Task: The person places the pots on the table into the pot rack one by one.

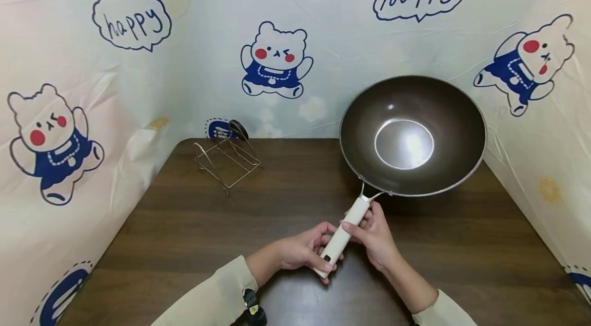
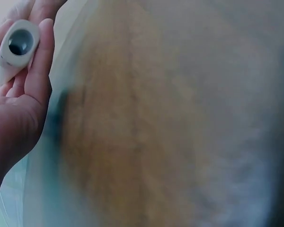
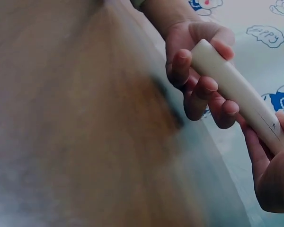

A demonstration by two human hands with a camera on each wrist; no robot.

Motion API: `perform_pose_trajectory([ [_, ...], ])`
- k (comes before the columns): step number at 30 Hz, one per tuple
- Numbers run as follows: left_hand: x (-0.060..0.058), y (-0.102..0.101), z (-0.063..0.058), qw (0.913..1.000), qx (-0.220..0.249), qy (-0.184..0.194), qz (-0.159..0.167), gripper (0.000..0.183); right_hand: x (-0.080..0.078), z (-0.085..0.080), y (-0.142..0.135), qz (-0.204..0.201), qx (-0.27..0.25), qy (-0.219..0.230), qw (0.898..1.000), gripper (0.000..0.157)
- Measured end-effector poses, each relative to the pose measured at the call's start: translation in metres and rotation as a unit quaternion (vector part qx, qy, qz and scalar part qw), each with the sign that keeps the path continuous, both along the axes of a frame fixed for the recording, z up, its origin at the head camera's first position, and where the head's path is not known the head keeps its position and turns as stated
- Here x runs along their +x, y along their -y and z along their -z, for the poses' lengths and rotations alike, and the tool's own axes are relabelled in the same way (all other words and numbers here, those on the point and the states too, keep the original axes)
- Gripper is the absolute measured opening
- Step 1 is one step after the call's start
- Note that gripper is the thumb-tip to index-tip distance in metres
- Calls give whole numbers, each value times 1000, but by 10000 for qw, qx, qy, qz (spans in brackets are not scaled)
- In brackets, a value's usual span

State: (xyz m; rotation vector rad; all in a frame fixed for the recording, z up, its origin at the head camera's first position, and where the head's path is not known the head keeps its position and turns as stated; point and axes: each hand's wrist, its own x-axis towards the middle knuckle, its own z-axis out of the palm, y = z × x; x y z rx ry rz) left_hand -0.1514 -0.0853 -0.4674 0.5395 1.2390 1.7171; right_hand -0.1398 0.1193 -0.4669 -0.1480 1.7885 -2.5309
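A wok (image 1: 413,136) with a dark brown inside and a shiny round base is held up over the right back of the table, its inside facing me. Its cream handle (image 1: 343,236) slants down toward the near middle. My left hand (image 1: 307,249) grips the handle near its free end, thumb on top. Closer to the pan, my right hand (image 1: 376,236) holds the same handle between thumb and fingers. In the left wrist view the hollow handle end (image 2: 21,45) faces the camera. The right wrist view shows both hands on the handle's smooth underside (image 3: 236,90).
A wire rack (image 1: 228,159) stands at the table's back left, with a dark round piece (image 1: 238,130) at its rear. The brown wooden table (image 1: 184,233) is bordered by cloth (image 1: 203,69) printed with bears and "happy". A black strap (image 1: 251,305) circles the left wrist.
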Motion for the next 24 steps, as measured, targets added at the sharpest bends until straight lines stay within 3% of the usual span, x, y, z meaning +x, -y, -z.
perform_pose_trajectory([
  [7, -4, -2, -5, 9996, 120, 244, 6, 65, -4, -6, 1, -318, 312, -336, 9984, 59],
  [14, 1, 1, 3, 9992, 202, 303, -153, 68, -5, -5, 3, -497, 733, -464, 9950, 66],
  [19, 3, 0, 7, 9984, 397, 68, -387, 70, -10, -11, 4, -699, 1060, -618, 9900, 70],
  [24, 5, -1, 6, 9965, 502, -235, -625, 71, -18, -19, 3, -924, 963, -736, 9883, 76],
])
